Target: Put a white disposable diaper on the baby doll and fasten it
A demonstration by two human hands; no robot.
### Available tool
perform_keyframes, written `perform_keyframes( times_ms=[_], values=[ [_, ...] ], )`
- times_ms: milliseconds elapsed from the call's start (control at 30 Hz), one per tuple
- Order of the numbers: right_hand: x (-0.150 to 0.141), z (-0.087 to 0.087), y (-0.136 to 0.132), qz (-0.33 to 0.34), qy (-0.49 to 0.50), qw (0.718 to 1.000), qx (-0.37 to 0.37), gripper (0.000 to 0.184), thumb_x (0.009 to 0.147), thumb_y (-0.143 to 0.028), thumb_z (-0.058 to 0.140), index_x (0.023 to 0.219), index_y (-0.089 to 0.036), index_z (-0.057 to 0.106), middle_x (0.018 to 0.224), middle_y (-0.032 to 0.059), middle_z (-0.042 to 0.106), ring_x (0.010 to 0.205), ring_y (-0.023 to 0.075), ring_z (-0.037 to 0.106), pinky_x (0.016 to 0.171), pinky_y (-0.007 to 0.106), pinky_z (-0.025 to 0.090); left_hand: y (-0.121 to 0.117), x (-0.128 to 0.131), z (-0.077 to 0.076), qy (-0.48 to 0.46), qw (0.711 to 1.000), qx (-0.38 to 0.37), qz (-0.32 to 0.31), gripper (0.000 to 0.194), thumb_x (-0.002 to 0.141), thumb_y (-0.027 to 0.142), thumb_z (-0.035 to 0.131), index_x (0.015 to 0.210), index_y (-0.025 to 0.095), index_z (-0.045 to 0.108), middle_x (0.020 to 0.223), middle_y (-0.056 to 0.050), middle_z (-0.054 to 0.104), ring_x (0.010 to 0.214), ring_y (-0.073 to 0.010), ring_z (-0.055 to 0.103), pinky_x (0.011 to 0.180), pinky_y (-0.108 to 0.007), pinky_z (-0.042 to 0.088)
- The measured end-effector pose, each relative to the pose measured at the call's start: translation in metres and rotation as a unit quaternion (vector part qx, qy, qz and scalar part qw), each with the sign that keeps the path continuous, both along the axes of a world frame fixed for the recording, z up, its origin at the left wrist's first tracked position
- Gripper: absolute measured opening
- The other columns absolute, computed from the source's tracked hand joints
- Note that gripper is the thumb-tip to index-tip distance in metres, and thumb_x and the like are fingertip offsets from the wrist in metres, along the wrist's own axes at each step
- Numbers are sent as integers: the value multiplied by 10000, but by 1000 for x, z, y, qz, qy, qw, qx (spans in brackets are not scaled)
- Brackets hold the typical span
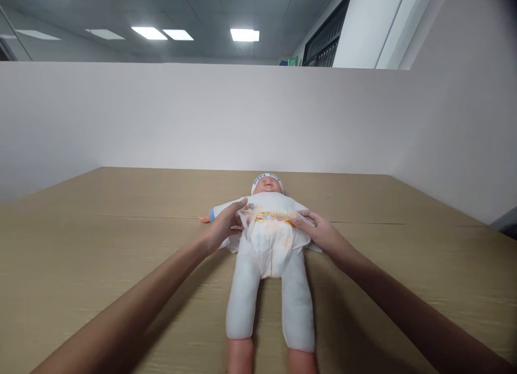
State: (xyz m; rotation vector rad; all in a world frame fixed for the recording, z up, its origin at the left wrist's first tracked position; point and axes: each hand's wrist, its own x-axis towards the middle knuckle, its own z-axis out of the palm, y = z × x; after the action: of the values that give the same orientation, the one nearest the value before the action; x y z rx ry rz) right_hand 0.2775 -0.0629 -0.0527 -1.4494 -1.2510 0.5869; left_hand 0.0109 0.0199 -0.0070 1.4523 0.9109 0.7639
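Note:
A baby doll (299,304) lies on its back with its head away from me. It has a white body and legs, pinkish lower legs and a white headband (267,176) with dark lettering. A white diaper (271,245) with a yellow-orange patterned waistband covers its hips, its front up over the belly. At the diaper's left edge, my left hand (224,226) is open, thumb stretched out and fingers bent apart. My right hand (321,231) has its thumb and fingers closed on the diaper's right edge by the waistband. The doll's right-side arm is mostly hidden.
Underneath is a wide tan tabletop (121,218) with a seam running across it. A white partition (202,115) rises along its far edge, and a pale wall (464,137) stands at the right. Part of a dark object (507,223) shows at the far right edge.

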Motion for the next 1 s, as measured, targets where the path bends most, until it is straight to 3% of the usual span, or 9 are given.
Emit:
perform_keyframes(
  times_ms=[67,133,300,400,533,633,733,867,1000],
  values=[
    [-8,6,-13,-82,-95,990,60,545,893,-597,772,1264,-204,703,1243,164,774,1166,354,722,1049,591,592,-13,-5,2,15,1000,1,19,734,832,833,691,1167,181,644,980,-69,690,975,-271,674,820,-362,537],
    [-21,15,-29,-100,-205,964,137,473,988,-510,683,1370,-233,651,1342,159,730,1277,359,659,1145,632,516,-25,-9,0,44,997,35,56,815,760,785,821,1266,190,587,1098,-84,685,1036,-276,668,819,-356,528],
    [-46,27,-58,110,-311,933,146,481,1122,-382,516,1598,-311,525,1655,89,560,1566,291,478,1321,584,383,-37,-12,-18,11,993,82,88,780,735,597,901,1292,192,536,1138,-93,687,1019,-261,689,824,-357,535],
    [-35,12,-60,173,-294,935,97,543,1151,-437,475,1685,-347,432,1772,52,428,1659,273,354,1373,594,297,-30,-19,-29,-15,993,68,92,714,820,491,790,1395,176,507,1026,-55,705,947,-226,696,821,-343,538],
    [6,-25,-60,166,-269,945,81,572,1159,-464,441,1713,-332,386,1790,64,401,1671,272,335,1381,573,278,-21,-34,-42,4,988,88,128,549,835,326,681,1349,173,563,982,-48,717,905,-212,683,817,-339,541],
    [35,-51,-59,110,-295,945,88,548,1138,-474,474,1646,-266,478,1688,125,538,1586,313,465,1329,584,347,-19,-41,-44,14,979,125,158,461,893,301,612,1341,196,588,1242,-107,713,1063,-236,666,887,-368,547],
    [52,-65,-55,5,-312,947,80,460,1101,-508,519,1424,-205,639,1406,168,716,1320,346,658,1161,561,491,-24,-36,-28,63,947,264,170,383,979,304,542,1344,215,620,1392,-113,670,1195,-267,618,1003,-433,526],
    [55,-70,-46,-69,-323,943,43,355,1042,-573,574,1035,-236,684,970,87,726,954,308,694,912,461,529,-33,-1,8,126,878,459,52,271,1073,318,502,1247,254,700,1331,-78,714,1277,-283,601,1141,-492,461],
    [52,-72,-41,-98,-298,949,-14,351,959,-611,647,939,-264,592,761,-1,633,748,252,634,725,365,447,-32,48,21,187,825,529,-61,223,1078,355,566,1138,247,751,1352,-86,716,1343,-305,592,1190,-516,448]
  ],
)
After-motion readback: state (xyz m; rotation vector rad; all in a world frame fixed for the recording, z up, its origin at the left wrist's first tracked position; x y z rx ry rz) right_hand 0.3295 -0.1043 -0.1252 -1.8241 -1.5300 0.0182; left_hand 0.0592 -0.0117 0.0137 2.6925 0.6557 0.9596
